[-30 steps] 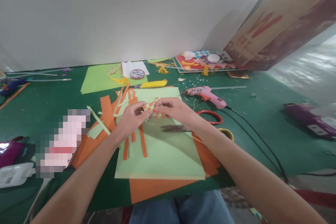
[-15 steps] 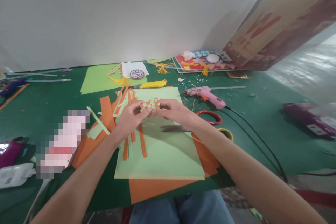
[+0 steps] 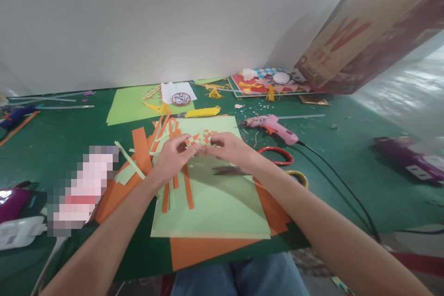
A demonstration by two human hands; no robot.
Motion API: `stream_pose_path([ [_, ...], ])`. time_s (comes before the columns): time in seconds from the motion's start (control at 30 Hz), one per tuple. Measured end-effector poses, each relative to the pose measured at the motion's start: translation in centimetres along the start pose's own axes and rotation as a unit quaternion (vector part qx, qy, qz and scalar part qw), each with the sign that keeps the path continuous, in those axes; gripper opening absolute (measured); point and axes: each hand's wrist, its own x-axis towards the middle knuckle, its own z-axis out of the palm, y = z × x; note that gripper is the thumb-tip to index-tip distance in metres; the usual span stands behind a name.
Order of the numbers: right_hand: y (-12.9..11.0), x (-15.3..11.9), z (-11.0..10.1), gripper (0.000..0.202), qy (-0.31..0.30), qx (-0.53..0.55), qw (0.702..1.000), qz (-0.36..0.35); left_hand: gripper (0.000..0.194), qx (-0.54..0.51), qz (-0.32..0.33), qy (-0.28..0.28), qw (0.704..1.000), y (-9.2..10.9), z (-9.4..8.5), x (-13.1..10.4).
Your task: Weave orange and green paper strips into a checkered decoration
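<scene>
Between my two hands is a small woven paper piece (image 3: 194,140) in an orange and pale checkered pattern. My left hand (image 3: 175,155) pinches its left side with thumb and fingers. On the right side, my right hand (image 3: 229,148) grips it, and the fingers cover part of the weave. Both hands are over a pale green paper sheet (image 3: 222,212). Orange paper strips (image 3: 188,187) lie on the sheet under and beside my left hand. Scissors (image 3: 277,155) with a red and a yellow handle loop lie partly beneath my right wrist, blades showing on the sheet.
A yellow utility knife (image 3: 203,112) lies behind my hands. To the right is a pink glue gun (image 3: 272,126) with a black cord. A phone-like pixelated object (image 3: 83,189) lies left. A paper bag (image 3: 367,37) leans at the back right, near a tray (image 3: 236,85) of craft pieces.
Both hands stay in nearly the same place on the woven piece. The right hand's fingers have shifted slightly; the surrounding things have not moved.
</scene>
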Motion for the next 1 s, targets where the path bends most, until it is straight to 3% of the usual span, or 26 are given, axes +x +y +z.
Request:
stream_pose_path([
  [0.4,0.03,-0.04,-0.14,0.028,0.005,0.076,0.996,0.038,0.025,0.006,-0.003,-0.002,1.0,-0.19,-0.06,0.01],
  [0.6,0.0,0.07,-0.15,0.03,0.016,0.056,0.998,0.03,0.024,0.007,-0.004,0.002,1.0,-0.23,-0.03,0.05],
  [1.0,0.16,-0.06,-0.38,0.023,0.022,0.074,0.996,0.035,0.021,-0.002,0.007,-0.005,1.0,0.04,0.03,0.02],
])
